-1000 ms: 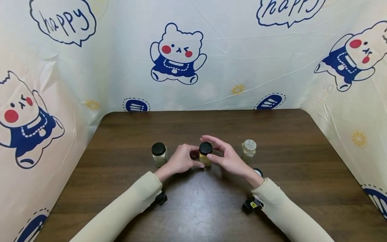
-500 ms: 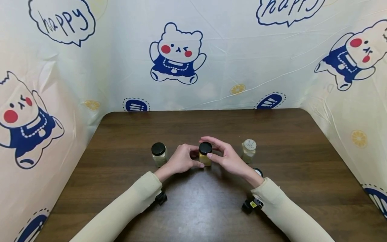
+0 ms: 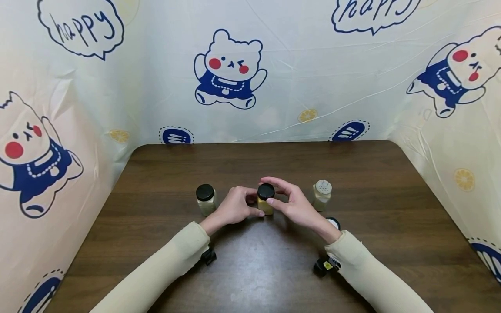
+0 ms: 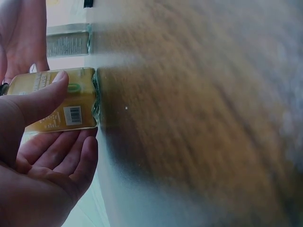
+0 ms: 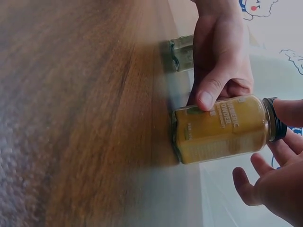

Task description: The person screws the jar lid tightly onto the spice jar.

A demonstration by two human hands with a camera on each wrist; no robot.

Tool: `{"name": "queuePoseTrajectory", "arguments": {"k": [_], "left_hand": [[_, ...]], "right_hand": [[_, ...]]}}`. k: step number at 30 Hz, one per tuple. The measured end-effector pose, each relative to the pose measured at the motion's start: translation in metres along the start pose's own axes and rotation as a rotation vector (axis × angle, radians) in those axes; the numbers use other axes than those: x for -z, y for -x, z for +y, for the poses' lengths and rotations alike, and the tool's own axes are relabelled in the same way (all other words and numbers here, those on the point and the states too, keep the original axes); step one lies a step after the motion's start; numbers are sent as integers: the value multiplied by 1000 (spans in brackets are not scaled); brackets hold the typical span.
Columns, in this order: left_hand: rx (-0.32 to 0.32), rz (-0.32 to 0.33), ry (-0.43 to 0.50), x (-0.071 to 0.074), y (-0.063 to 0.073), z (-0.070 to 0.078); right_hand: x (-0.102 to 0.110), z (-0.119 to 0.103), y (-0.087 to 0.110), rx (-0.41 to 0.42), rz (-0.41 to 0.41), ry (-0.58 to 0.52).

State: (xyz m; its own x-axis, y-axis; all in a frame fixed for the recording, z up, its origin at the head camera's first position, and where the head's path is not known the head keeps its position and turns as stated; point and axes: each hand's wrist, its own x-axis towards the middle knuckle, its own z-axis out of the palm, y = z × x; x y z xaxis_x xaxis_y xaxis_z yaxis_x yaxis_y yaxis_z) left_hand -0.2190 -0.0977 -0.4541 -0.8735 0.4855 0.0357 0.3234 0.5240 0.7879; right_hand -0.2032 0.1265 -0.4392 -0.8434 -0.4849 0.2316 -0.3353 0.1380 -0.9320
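A square glass jar of yellow powder (image 5: 222, 130) stands upright on the table, its label partly legible as turmeric powder. My left hand (image 3: 236, 206) grips the lower glass body, thumb across the near face. At the top, my right hand (image 3: 295, 204) holds the black lid (image 3: 266, 191) between thumb and fingers. The lid sits on the jar. In the left wrist view the jar's barcode side (image 4: 73, 115) shows below the left thumb. The far fingers of both hands are partly hidden behind the jar in the head view.
To the left stands a jar of pale contents with a black lid (image 3: 205, 200). On the right is a similar jar with a white perforated top (image 3: 323, 195). A round dark-rimmed lid (image 3: 334, 222) lies partly behind my right wrist. The wooden table (image 3: 250, 269) meets a printed curtain (image 3: 156, 87).
The right hand's fingers and thumb have shifted very slightly around the lid. The left hand and all the jars stay in place.
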Motion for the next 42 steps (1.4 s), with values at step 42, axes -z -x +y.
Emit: {"name": "queuePoseTrajectory", "arguments": {"k": [42], "left_hand": [[-11,15,-26,0,-1,0]], "right_hand": [[-10,-8,3,-28,99,69]]}}
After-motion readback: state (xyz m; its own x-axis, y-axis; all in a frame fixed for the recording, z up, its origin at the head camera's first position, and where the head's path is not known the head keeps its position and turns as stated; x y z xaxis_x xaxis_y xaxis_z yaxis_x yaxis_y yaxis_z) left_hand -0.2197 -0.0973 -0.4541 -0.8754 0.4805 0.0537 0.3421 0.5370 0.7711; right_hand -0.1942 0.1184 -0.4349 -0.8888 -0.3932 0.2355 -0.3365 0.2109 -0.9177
